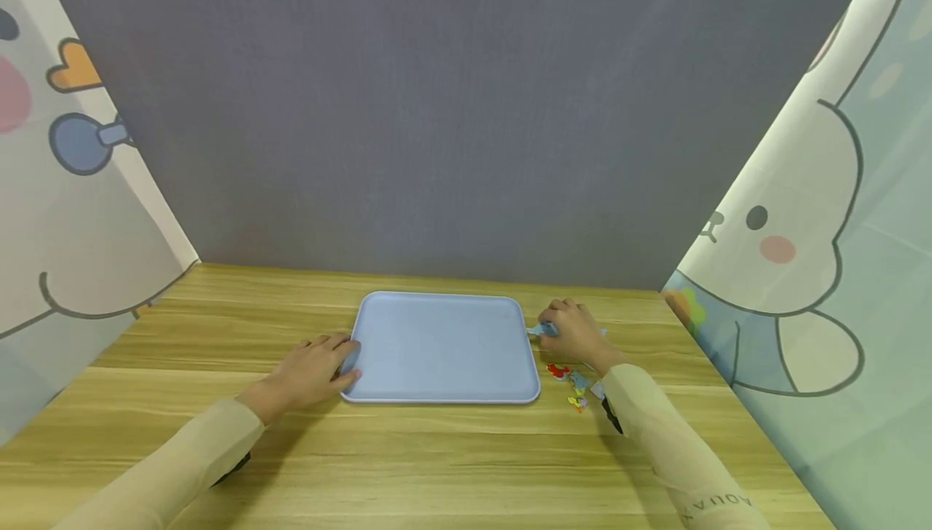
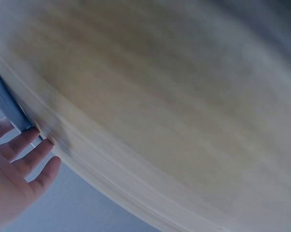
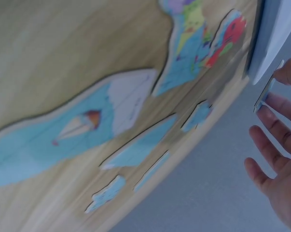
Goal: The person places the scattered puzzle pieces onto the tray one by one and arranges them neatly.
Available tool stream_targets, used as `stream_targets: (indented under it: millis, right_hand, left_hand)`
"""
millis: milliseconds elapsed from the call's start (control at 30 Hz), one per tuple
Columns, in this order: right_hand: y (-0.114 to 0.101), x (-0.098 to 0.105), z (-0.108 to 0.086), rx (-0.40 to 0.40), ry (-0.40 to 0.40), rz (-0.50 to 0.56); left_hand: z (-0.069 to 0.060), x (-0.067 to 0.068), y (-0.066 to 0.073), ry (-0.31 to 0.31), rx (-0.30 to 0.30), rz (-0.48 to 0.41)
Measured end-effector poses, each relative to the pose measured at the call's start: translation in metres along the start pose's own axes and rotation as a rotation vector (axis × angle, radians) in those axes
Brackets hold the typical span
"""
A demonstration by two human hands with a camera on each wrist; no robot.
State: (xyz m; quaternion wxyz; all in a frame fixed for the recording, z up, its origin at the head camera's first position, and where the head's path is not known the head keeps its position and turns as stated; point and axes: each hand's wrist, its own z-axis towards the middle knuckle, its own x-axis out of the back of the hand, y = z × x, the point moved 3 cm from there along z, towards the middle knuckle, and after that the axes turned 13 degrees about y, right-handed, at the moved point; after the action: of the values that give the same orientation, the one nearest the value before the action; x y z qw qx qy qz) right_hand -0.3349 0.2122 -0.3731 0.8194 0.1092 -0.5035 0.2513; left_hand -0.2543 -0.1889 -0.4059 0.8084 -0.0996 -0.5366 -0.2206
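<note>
A pale blue rectangular tray (image 1: 444,348) lies in the middle of the wooden table. My left hand (image 1: 311,370) rests at its left rim, fingers spread and touching it; in the left wrist view the left hand (image 2: 20,169) has its fingertips along the tray's side (image 2: 7,104). Just beyond the right rim, my right hand (image 1: 575,334) pinches a light blue puzzle piece (image 1: 542,328) between thumb and fingers. The right wrist view shows the right hand (image 3: 280,140) with that thin piece (image 3: 267,92) seen nearly edge-on.
Several loose puzzle pieces lie right of the tray, among them a red one (image 1: 558,371) and a piece with a sailboat (image 3: 87,116). A grey panel (image 1: 437,109) stands behind the wooden table (image 1: 408,465). Cartoon-printed cloths hang on the left (image 1: 87,222) and right (image 1: 866,271).
</note>
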Motion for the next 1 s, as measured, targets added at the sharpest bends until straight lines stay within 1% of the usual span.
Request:
stream_targets:
  millis: [267,400,700,867,1000]
  right_hand:
    - [-0.011,-0.006,0.007,0.041,0.009,0.002]
    - [-0.017,-0.009,0.01,0.039,-0.006,0.025]
    - [-0.033,-0.016,0.019,0.032,-0.051,0.032]
    - [-0.041,-0.021,0.024,0.048,-0.043,0.035]
    - [-0.047,-0.024,0.03,0.084,-0.023,0.021]
  left_hand:
    - [0.0,0.001,0.002,-0.017,0.006,-0.003]
    - [0.0,0.002,0.002,-0.018,0.005,-0.007]
    - [0.0,0.002,0.002,-0.029,0.013,-0.001]
    - [0.0,0.002,0.002,-0.022,0.009,0.002]
    - [0.001,0.002,0.002,-0.014,0.0,0.005]
